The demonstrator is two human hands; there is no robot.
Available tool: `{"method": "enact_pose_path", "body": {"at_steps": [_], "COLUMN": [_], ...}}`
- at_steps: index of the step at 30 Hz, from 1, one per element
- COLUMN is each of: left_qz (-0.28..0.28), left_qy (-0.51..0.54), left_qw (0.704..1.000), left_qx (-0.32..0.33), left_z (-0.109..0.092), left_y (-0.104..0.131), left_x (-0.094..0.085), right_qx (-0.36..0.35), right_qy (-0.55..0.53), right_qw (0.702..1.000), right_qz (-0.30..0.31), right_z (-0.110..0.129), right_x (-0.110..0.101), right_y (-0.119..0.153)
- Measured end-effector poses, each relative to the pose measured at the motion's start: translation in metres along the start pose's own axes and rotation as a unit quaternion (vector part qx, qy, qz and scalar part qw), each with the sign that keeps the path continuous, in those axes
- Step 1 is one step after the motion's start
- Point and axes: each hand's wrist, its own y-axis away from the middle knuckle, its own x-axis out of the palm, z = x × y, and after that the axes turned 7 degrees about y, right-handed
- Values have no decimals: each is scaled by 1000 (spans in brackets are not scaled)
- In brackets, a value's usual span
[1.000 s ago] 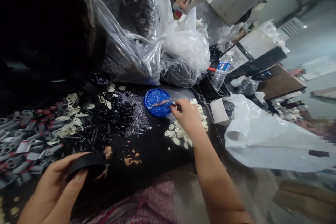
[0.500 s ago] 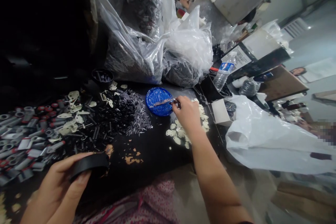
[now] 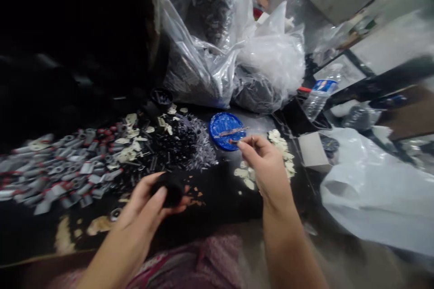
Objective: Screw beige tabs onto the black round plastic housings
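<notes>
In my left hand (image 3: 144,207) is a round black plastic part (image 3: 170,188), cup-like or ring-like, with my fingers wrapped round it. My right hand (image 3: 266,160) is closed in a pinch at the front right of a blue lid (image 3: 217,137) smeared with pale grease. A small thin piece with an orange-red tip (image 3: 233,142) pokes out from its fingertips; blur hides its kind. Across the lid lies a thin smeared stick (image 3: 233,131), apart from my fingers. Flat cream plates (image 3: 285,149) are spread beneath and beside my right hand.
Grey cylinders (image 3: 68,167) are heaped at left, beside black springs (image 3: 149,162) and slim grey pieces (image 3: 200,144). Plastic bags (image 3: 200,72) of parts stand at the back. At right are a water bottle (image 3: 320,97), a white box (image 3: 313,151) and a white bag (image 3: 376,189).
My right hand has drawn back from the stick, which now lies on the lid, and pinches a small orange-tipped piece. My left hand has raised the black part and brought it nearer the middle.
</notes>
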Motion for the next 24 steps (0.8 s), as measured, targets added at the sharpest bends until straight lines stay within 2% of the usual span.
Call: {"method": "enact_pose_path", "body": {"at_steps": [2,4,8,11,14,19,20,22,24], "left_qz": [39,68,88,95,89,75,78,93,106], "left_qy": [23,52,100,101,66,-91,-104,-91,-60], "left_qw": [999,995,987,985,992,990,987,989,992], "left_qx": [-26,-54,-90,-98,-65,83,91,68,21], "left_z": [-2,-5,-11,-11,-7,1,1,0,-3], "left_y": [-2,-4,-4,-2,1,4,5,6,9], "left_x": [14,21,20,19,17,4,2,0,-1], "right_qx": [35,48,3,-51,-79,-94,-102,-110,-100], "right_qy": [-131,-174,-125,-82,-47,-9,-6,-14,-60], "right_qw": [990,981,987,991,989,984,983,978,962], "right_qz": [44,72,97,96,112,150,152,175,249], "right_z": [15,31,56,61,61,65,66,65,61], "right_x": [10,17,20,21,22,19,17,14,12], "right_y": [14,26,40,41,42,47,48,48,47]}}
